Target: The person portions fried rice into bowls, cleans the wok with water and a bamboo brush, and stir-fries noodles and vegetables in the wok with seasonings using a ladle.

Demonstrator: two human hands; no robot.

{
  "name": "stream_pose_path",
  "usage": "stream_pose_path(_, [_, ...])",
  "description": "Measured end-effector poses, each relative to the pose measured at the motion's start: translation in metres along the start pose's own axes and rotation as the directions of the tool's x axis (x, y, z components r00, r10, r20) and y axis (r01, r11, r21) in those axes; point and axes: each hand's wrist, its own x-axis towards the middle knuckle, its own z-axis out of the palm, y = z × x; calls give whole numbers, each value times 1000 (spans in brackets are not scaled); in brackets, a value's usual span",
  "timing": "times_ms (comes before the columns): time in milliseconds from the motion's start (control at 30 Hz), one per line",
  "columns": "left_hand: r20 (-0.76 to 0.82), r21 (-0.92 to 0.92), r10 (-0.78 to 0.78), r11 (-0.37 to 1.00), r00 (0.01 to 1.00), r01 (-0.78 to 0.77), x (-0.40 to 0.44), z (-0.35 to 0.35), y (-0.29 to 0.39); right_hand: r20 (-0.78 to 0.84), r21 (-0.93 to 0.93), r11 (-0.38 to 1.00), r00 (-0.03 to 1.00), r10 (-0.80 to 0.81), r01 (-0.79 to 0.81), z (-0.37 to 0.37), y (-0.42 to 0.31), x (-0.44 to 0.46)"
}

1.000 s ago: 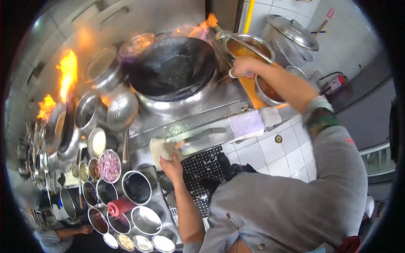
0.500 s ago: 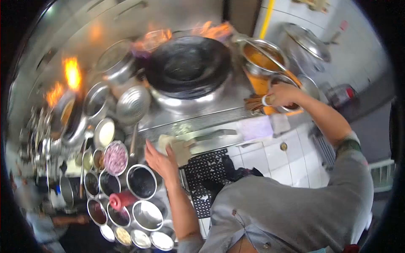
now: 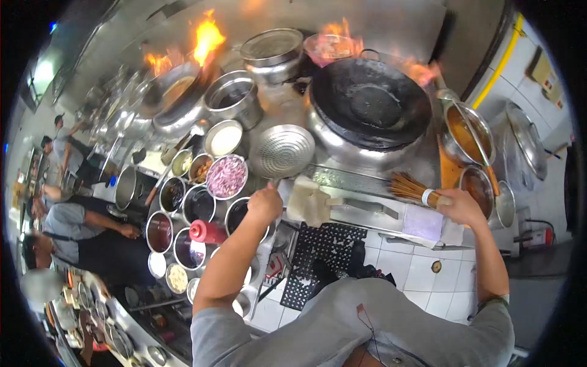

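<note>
Ahead of me stands the black wok [image 3: 373,104]. Left of it, the perforated metal skimmer [image 3: 283,151] runs its handle into my closed left hand [image 3: 265,205]. In front of it, the bamboo brush [image 3: 409,186] points leftward, gripped by my right hand [image 3: 463,207] beside its white band [image 3: 426,196].

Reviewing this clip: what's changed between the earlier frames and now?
The left hand has left the cloth and closed around the handle of the perforated ladle. The right hand has brought the bamboo brush from beside the pot of orange liquid toward the person. The view has turned left. The wok and cloth stayed put.
</note>
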Motion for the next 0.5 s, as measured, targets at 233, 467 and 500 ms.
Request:
stream_pose_path(233, [-65, -136, -40, 990, 997, 31, -12, 31, 19, -49, -103, 882, 883, -466, 460, 51, -104, 95])
stream_pose_path(467, [-134, -49, -71, 997, 988, 65, -12, 38, 14, 248, -369, 869, 936, -249, 329, 32, -92, 67])
stream_pose_path(500, [-190, -48, -59, 998, 980, 51, -12, 40, 12, 240, -413, 878, 959, -153, 244, 23, -67, 53])
